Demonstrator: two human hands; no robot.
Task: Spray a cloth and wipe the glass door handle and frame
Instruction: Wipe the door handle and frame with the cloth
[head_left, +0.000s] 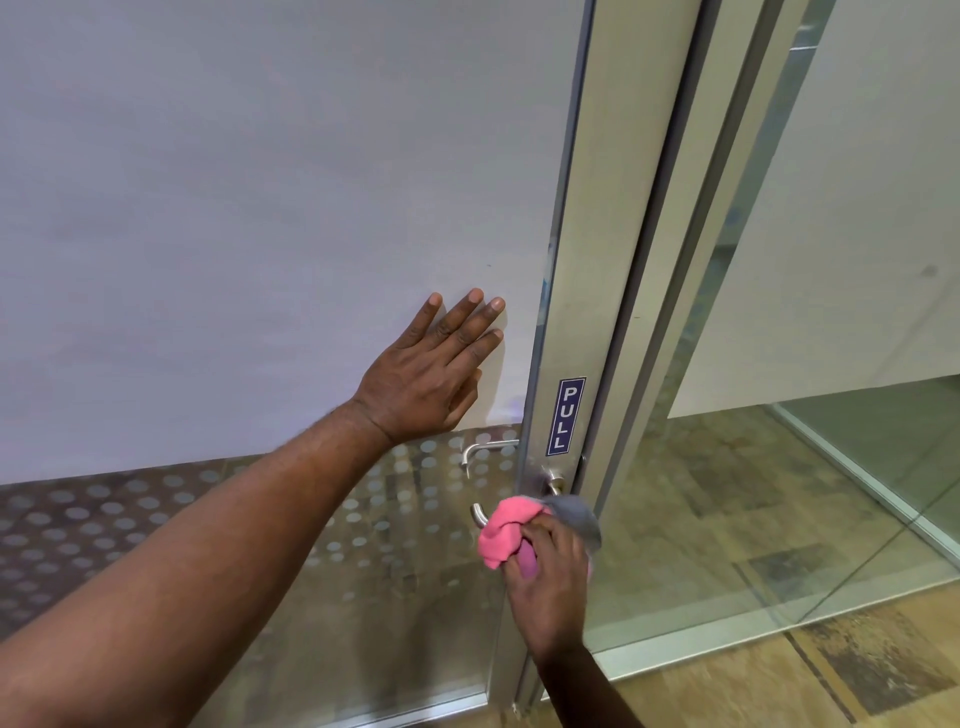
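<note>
My left hand (428, 371) lies flat with straight fingers on the frosted glass door (234, 208), just left of the aluminium frame (587, 312). My right hand (550, 577) grips a bunched pink and grey cloth (506, 530) and holds it against the metal lever handle (480, 514). Only the handle's left end and its round base (553, 480) show past the cloth. A blue PULL sticker (566, 415) sits on the frame above the handle.
A second lever (485, 449) shows through the glass on the door's far side. The lower glass carries a dotted pattern (104, 519). To the right stand a fixed glass panel (779, 467) and wood-look floor (857, 670).
</note>
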